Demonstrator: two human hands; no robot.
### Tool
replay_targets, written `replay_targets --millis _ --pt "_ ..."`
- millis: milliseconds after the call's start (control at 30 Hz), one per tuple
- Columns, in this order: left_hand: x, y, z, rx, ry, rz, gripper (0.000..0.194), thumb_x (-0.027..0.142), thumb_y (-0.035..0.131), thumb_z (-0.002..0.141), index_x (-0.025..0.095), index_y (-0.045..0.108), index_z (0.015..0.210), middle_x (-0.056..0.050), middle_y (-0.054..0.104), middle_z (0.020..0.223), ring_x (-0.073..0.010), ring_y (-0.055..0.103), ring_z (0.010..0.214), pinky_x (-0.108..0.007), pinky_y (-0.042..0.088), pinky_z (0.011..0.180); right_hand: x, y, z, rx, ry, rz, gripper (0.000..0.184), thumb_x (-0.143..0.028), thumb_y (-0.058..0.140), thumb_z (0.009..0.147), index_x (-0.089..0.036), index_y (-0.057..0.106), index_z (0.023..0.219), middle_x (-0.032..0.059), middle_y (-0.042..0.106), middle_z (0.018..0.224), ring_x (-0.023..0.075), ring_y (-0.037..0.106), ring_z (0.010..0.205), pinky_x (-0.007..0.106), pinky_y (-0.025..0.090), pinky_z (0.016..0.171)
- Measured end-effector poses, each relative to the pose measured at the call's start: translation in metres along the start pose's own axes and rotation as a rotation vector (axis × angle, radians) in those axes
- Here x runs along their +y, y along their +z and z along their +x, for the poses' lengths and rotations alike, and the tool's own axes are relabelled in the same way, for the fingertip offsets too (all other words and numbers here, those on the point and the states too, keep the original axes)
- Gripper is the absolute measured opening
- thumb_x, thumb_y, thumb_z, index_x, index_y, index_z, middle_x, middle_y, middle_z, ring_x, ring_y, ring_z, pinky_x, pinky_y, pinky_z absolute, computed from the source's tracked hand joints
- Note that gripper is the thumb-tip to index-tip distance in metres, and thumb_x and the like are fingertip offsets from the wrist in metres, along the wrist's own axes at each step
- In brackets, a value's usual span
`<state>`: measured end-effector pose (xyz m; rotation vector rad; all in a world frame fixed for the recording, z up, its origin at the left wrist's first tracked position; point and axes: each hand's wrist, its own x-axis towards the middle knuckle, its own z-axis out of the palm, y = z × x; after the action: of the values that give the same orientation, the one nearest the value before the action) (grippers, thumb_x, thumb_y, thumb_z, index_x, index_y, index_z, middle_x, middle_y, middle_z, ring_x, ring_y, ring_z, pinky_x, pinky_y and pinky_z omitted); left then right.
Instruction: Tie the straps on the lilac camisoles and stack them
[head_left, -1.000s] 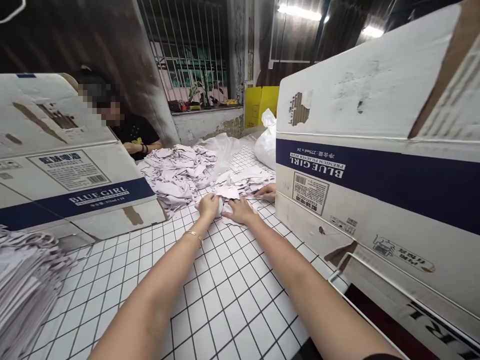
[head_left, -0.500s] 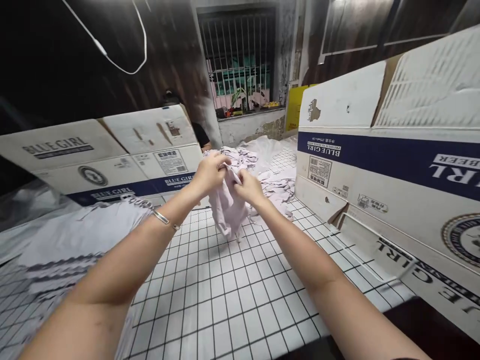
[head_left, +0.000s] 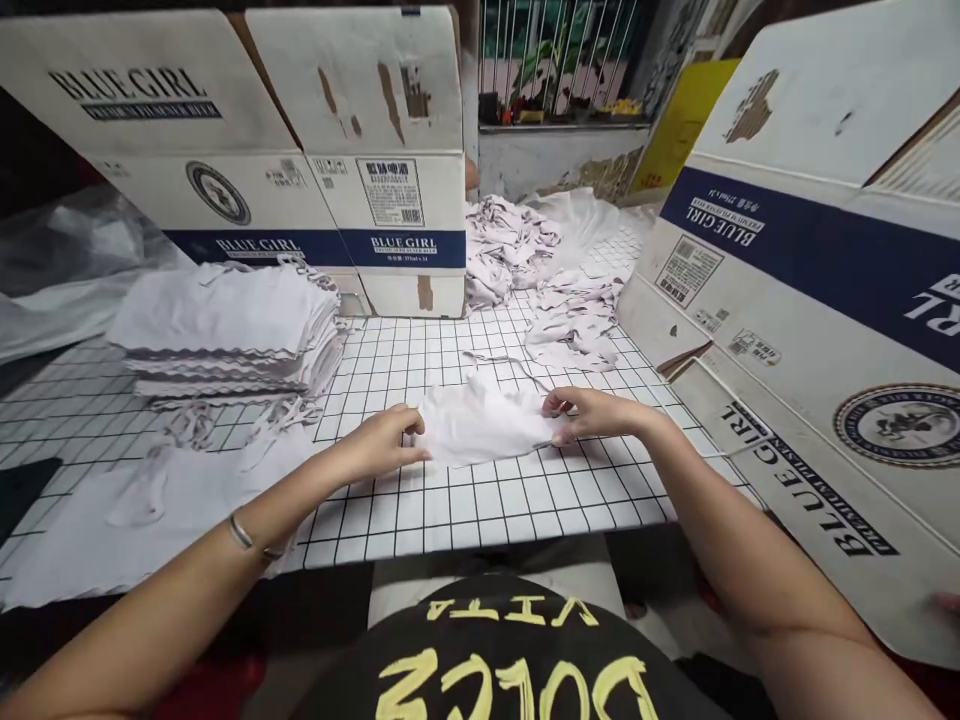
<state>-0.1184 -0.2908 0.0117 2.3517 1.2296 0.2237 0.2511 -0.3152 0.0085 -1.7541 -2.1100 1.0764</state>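
Observation:
A small pale lilac-white piece of fabric [head_left: 487,420] lies spread on the checked tabletop in front of me, with a thin strap or cord trailing from its far edge. My left hand [head_left: 384,440] rests at its left edge, thumb and fingers apart, fingertips at the cloth. At the right edge, my right hand [head_left: 589,412] has the fabric between thumb and curled fingers. Left of my hands stands a neat stack of similar pieces [head_left: 225,320] with wavy edges. More flat pieces [head_left: 180,500] with gathered straps lie nearer me, partly behind my left forearm.
A white-and-blue beer carton [head_left: 405,240] stands at the back left, and another carton [head_left: 750,250] at the right. Between them a crumpled heap of fabric [head_left: 510,245] and loose pieces [head_left: 574,320] lie on the checked table cover [head_left: 465,510]. Clear plastic [head_left: 82,250] lies far left.
The fabric, earlier bunched and held up between both hands, now lies flat on the table nearer me. My hands have come down and moved apart. The view has tilted downward.

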Motion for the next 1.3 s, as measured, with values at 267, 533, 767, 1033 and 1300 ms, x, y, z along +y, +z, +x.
replay_targets --millis 267,533,767,1033,1300 --pt "-0.010 0.031 0.078 0.075 0.093 -0.076 0.041 0.041 0.063 0.075 0.023 0.065 0.113 -0.009 0.060 0.120 -0.0316 0.048 0.117 -0.047 0.033 0.100 -0.024 0.049 0.042 0.220 -0.126 0.162 0.031 -0.042 0.069 0.075 -0.020 0.061 0.095 0.0039 0.065 0.102 0.0168 0.059 0.088 0.028 0.046 0.075" --pt "-0.015 0.032 0.119 0.030 0.001 -0.541 0.023 0.038 0.064 0.074 0.017 0.060 0.080 -0.003 0.062 0.077 -0.0169 0.057 0.072 -0.028 0.043 0.067 -0.032 0.048 0.084 0.504 -0.118 0.102 0.036 -0.037 0.070 0.075 -0.020 0.060 0.105 0.0032 0.061 0.094 0.0171 0.057 0.083 0.029 0.044 0.075" --pt "-0.045 0.014 0.099 0.240 -0.326 -0.720 0.028 0.037 0.072 0.068 0.017 0.051 0.072 0.002 0.051 0.067 -0.0109 0.044 0.059 -0.022 0.033 0.053 -0.017 0.063 0.050 0.709 -0.194 0.032 0.025 -0.038 0.067 0.078 -0.021 0.058 0.093 0.0050 0.061 0.088 0.0226 0.055 0.084 0.039 0.046 0.079" --pt "0.039 -0.045 0.099 0.416 0.244 -0.930 0.027 0.039 0.073 0.075 0.017 0.062 0.084 -0.002 0.061 0.082 -0.0131 0.056 0.078 -0.026 0.044 0.073 -0.125 0.027 0.086 0.593 -0.501 0.237 0.068 -0.030 0.077 0.066 -0.019 0.050 0.128 0.0102 0.059 0.122 0.0283 0.057 0.109 0.045 0.045 0.093" --pt "0.040 0.003 0.085 0.301 0.123 -1.247 0.048 0.035 0.083 0.065 0.015 0.068 0.106 -0.010 0.070 0.102 -0.0226 0.060 0.100 -0.038 0.045 0.091 -0.147 -0.063 0.049 0.324 -0.464 0.664 0.029 -0.028 0.075 0.069 -0.018 0.056 0.089 0.0009 0.062 0.077 0.0147 0.059 0.069 0.028 0.049 0.062"
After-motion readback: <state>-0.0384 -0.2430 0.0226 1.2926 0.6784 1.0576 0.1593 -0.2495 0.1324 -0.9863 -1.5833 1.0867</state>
